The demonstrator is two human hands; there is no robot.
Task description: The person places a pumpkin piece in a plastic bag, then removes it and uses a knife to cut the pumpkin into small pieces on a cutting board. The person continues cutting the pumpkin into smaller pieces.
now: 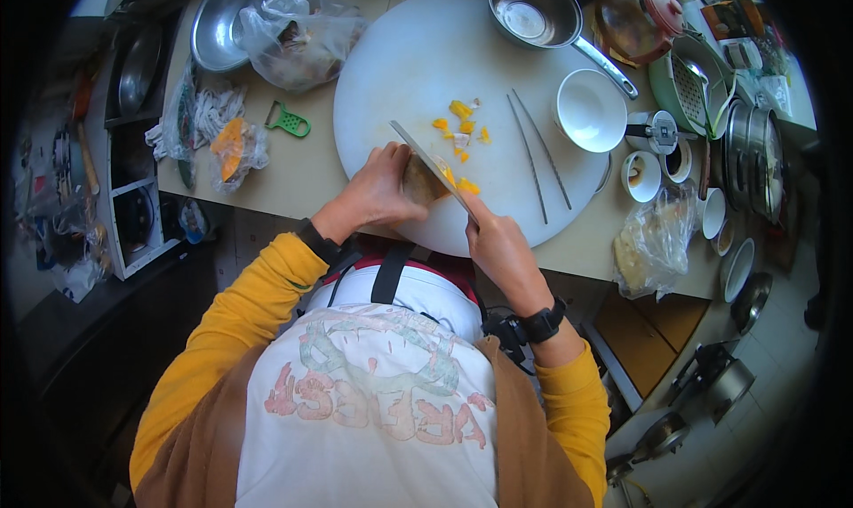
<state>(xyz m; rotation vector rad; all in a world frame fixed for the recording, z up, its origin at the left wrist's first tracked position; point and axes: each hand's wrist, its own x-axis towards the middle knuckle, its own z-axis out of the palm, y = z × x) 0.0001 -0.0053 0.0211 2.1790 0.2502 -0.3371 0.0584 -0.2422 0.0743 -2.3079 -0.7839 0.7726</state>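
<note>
My left hand (373, 188) grips a large piece of squash (422, 178) with brownish skin at the near left part of a round white cutting board (386, 61). A knife (430, 163) is in my right hand (496, 238), its blade slanting up to the left across the squash piece. Orange flesh shows beside the blade; the underside of the piece is hidden. Small orange squash pieces (461, 110) lie scattered on the board beyond the knife. To their right rest two long chopsticks (543, 155), side by side and apart.
A saucepan (535, 11) and a white bowl (590, 110) stand at the board's right side. Left of the board are a green peeler (288, 120), a plastic bag (300, 38), a metal basin (220, 25) and wrapped squash (230, 151). Small bowls (641, 177) and a bagged item (653, 241) crowd the right.
</note>
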